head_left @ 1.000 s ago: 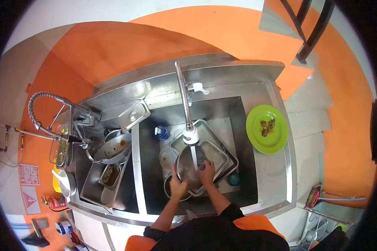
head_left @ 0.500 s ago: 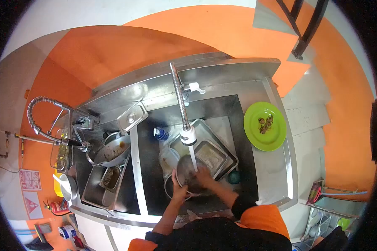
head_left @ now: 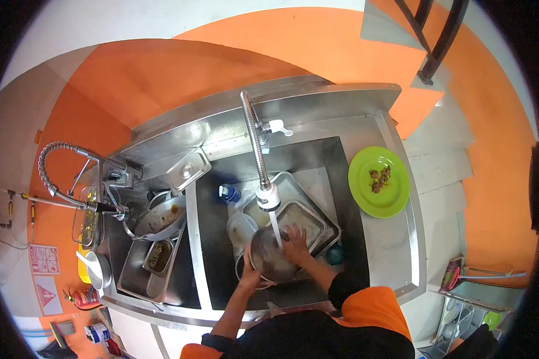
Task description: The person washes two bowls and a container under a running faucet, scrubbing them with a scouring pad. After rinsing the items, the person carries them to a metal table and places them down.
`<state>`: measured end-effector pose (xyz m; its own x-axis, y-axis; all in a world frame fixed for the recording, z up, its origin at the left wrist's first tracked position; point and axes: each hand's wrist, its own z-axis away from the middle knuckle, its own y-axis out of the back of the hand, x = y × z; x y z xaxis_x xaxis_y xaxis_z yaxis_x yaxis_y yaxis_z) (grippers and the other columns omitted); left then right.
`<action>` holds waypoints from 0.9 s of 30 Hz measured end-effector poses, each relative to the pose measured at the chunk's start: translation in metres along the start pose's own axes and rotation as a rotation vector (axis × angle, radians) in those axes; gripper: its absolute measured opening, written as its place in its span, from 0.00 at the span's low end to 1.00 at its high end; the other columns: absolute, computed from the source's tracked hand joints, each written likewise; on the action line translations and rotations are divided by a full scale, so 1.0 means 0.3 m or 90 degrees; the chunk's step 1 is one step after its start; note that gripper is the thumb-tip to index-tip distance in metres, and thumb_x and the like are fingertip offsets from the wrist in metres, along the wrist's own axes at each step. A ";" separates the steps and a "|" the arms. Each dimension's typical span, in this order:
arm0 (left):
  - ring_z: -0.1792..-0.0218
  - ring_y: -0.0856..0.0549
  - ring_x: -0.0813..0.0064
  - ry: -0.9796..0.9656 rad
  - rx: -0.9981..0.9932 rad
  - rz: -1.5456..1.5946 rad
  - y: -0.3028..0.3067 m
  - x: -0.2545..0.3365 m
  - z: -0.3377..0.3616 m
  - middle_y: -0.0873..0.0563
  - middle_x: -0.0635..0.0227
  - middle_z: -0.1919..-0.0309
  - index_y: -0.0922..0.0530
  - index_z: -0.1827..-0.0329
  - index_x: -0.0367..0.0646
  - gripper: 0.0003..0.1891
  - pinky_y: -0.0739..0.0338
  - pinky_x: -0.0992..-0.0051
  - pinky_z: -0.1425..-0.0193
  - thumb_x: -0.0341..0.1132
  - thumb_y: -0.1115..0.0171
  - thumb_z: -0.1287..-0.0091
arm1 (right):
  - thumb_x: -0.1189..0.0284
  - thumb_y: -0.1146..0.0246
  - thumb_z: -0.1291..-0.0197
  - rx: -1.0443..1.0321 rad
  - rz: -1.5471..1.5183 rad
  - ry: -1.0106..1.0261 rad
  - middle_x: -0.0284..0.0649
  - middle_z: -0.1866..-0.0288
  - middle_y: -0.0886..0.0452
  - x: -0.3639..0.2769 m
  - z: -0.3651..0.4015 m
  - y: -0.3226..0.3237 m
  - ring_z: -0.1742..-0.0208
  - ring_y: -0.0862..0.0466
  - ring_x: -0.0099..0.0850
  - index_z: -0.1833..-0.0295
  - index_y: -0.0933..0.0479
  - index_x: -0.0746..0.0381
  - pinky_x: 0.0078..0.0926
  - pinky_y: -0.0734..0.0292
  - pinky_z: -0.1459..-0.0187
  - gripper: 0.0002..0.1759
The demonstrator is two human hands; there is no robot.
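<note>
A round metal bowl (head_left: pixel 267 256) is tilted under the running water in the right sink basin. My left hand (head_left: pixel 249 276) grips its left rim. Against the bowl's right side lies my right hand (head_left: pixel 296 245), fingers stretched out and apart. Water falls onto the bowl from the white-tipped faucet (head_left: pixel 268 196). Behind the bowl, rectangular metal trays (head_left: pixel 310 218) rest one in another in the basin. A pale round container (head_left: pixel 242 227) sits to its left, with a blue bottle (head_left: pixel 229 193) farther back. Another round rim shows partly beneath the bowl.
On the right counter stands a green plate (head_left: pixel 360 185) with brown food scraps. The left basin holds a dirty pot (head_left: pixel 161 218) and metal pans (head_left: pixel 136 269). A metal lid (head_left: pixel 188 172) lies on the divider's back end. A dark green round thing (head_left: pixel 335 255) is at the basin's right.
My right hand has moved up and slightly right along the bowl, its fingers now spread. My left hand has shifted slightly left, still on the rim.
</note>
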<state>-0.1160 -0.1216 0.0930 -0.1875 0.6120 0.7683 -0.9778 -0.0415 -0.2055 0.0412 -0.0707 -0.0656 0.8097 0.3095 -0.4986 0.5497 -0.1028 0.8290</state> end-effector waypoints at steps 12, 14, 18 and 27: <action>0.47 0.27 0.53 0.063 0.137 0.216 0.035 -0.210 -0.135 0.35 0.53 0.40 0.61 0.29 0.59 0.44 0.22 0.59 0.59 0.17 0.51 0.46 | 0.72 0.37 0.55 0.027 -0.118 -0.288 0.52 0.54 0.30 -0.183 -0.048 0.176 0.49 0.32 0.52 0.58 0.27 0.58 0.47 0.33 0.52 0.15; 0.47 0.28 0.54 0.036 0.111 0.286 0.002 -0.177 -0.109 0.36 0.53 0.40 0.62 0.29 0.60 0.45 0.22 0.62 0.59 0.15 0.53 0.47 | 0.71 0.37 0.54 0.020 0.085 -0.234 0.54 0.52 0.30 -0.232 -0.024 0.187 0.46 0.34 0.54 0.55 0.27 0.57 0.50 0.36 0.49 0.16; 0.47 0.29 0.57 -0.152 0.095 0.053 0.015 -0.181 -0.135 0.43 0.54 0.36 0.63 0.30 0.66 0.47 0.20 0.66 0.62 0.11 0.59 0.49 | 0.71 0.40 0.52 -0.133 -0.082 -0.150 0.47 0.53 0.27 -0.249 0.080 0.036 0.46 0.34 0.48 0.52 0.26 0.56 0.41 0.38 0.45 0.18; 0.42 0.33 0.49 -0.127 0.059 -0.118 -0.026 -0.024 -0.018 0.46 0.55 0.35 0.60 0.32 0.70 0.48 0.18 0.64 0.60 0.11 0.59 0.51 | 0.74 0.46 0.46 -0.365 -0.085 0.076 0.49 0.49 0.31 -0.069 -0.023 0.108 0.48 0.33 0.52 0.47 0.31 0.59 0.47 0.32 0.52 0.18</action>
<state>-0.1066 -0.1214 0.0857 -0.0110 0.4487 0.8936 -0.9998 -0.0207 -0.0019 0.0408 -0.0738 -0.0267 0.6950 0.3916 -0.6030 0.4194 0.4604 0.7824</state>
